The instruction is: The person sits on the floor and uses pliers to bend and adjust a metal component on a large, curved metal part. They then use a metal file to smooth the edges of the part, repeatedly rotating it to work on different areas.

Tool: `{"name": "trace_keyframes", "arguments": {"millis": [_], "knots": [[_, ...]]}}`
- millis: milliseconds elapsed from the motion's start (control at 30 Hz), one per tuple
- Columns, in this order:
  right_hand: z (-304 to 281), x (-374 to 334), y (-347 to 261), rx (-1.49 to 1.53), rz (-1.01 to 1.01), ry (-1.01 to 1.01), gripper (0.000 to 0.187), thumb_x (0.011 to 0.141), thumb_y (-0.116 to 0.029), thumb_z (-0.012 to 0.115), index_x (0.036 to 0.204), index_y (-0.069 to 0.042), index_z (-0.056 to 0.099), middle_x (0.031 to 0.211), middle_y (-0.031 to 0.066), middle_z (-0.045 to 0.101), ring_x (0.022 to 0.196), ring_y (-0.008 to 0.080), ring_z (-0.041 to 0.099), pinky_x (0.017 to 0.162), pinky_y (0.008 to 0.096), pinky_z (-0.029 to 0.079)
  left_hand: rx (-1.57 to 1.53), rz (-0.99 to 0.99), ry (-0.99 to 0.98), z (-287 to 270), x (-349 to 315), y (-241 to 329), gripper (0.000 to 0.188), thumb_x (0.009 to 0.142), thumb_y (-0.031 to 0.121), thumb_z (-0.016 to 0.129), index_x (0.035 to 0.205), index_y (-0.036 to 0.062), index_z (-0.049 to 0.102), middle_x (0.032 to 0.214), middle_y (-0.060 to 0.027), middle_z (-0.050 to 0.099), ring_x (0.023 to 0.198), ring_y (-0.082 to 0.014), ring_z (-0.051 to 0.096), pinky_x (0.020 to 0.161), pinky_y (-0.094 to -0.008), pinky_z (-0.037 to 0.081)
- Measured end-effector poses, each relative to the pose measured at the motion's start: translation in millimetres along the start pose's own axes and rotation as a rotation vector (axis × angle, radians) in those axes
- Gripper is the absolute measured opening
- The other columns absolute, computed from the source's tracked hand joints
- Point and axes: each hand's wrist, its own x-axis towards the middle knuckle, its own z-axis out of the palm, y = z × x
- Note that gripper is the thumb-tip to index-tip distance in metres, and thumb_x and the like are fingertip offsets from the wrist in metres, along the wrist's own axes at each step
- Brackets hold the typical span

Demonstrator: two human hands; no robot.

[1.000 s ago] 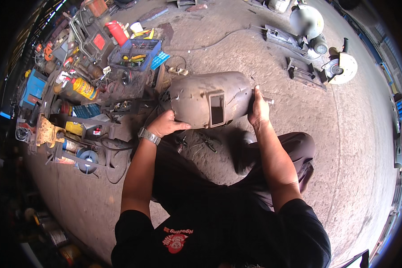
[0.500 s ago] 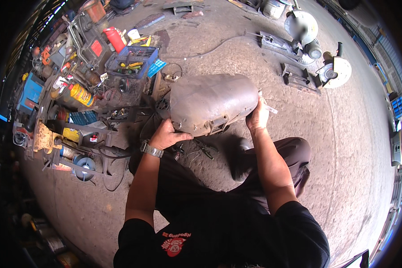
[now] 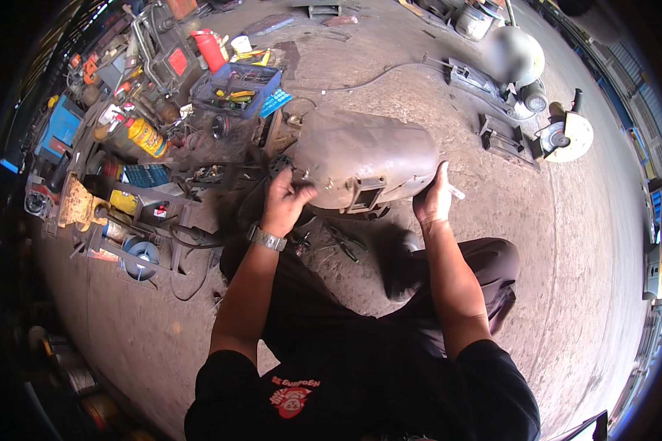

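A worn grey-brown welding mask (image 3: 368, 151) is held up in front of me, its small rectangular window frame (image 3: 368, 197) turned toward my body. At its left edge is my left hand (image 3: 285, 204), fingers partly behind the shell and the thumb smeared by motion. My right hand (image 3: 434, 198) grips the opposite edge, palm against the side. A slim whitish piece (image 3: 456, 192) sticks out beside the right fingers; its kind is unclear. Under the mask, dark pliers-like tools (image 3: 343, 242) lie on the floor between my legs.
To the left stand a blue crate of tools (image 3: 235, 88), a yellow bottle (image 3: 146, 137), a red bottle (image 3: 209, 50) and a metal rack (image 3: 165, 257) with a wire spool (image 3: 140, 257). Two cut-off saws (image 3: 566, 136) stand at the far right. A cable (image 3: 375, 79) crosses the floor.
The mask has tilted so its window frame shows more fully. My left hand has shifted up along its edge, the thumb lifting off the front. The whole view has moved slightly.
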Motion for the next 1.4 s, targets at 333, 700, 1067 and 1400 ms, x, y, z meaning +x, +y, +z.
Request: {"name": "trace_keyframes", "arguments": {"millis": [333,700,1067,1400], "knots": [[21,-55,22,-0.19,0.458,-0.364,0.031,0.092,-0.024,0.075,0.115,-0.01,0.06,0.107,0.0061,0.068,0.1,0.0225,0.065,0.09,0.0441,0.053,0.424,-0.141,0.078,-73,102,67,0.048,0.098,0.034,0.067,0.12,-0.0084,0.065,0.118,-0.0117,0.068,0.107,-0.016,0.061,0.096,-0.0311,0.047],[21,-73,58,0.0,0.735,-0.223,0.041,0.105,-0.04,0.052,0.128,-0.008,0.056,0.114,0.0115,0.069,0.104,0.0267,0.067,0.095,0.0468,0.054,0.692,-0.249,-0.021,-70,182,63,0.035,0.085,0.003,0.051,0.11,-0.0066,0.072,0.11,-0.0186,0.072,0.106,-0.025,0.065,0.092,-0.0312,0.049],[15,-69,63,-0.039,0.768,-0.112,0.039,0.106,-0.043,0.048,0.119,-0.008,0.06,0.106,0.0113,0.071,0.095,0.0239,0.072,0.082,0.0399,0.062,1.431,-0.13,-0.428,-86,197,47,0.037,0.081,-0.001,0.051,0.11,-0.001,0.074,0.104,-0.0197,0.074,0.099,-0.0276,0.069,0.086,-0.035,0.052],[14,-74,67,-0.088,0.731,-0.213,0.039,0.107,-0.037,0.046,0.128,-0.005,0.056,0.116,0.0152,0.069,0.102,0.0301,0.07,0.091,0.0478,0.059,0.699,-0.279,0.002,-78,170,51,0.028,0.097,0.009,0.052,0.115,-0.0036,0.07,0.113,-0.0158,0.071,0.105,-0.0247,0.065,0.094,-0.0332,0.047]]}}
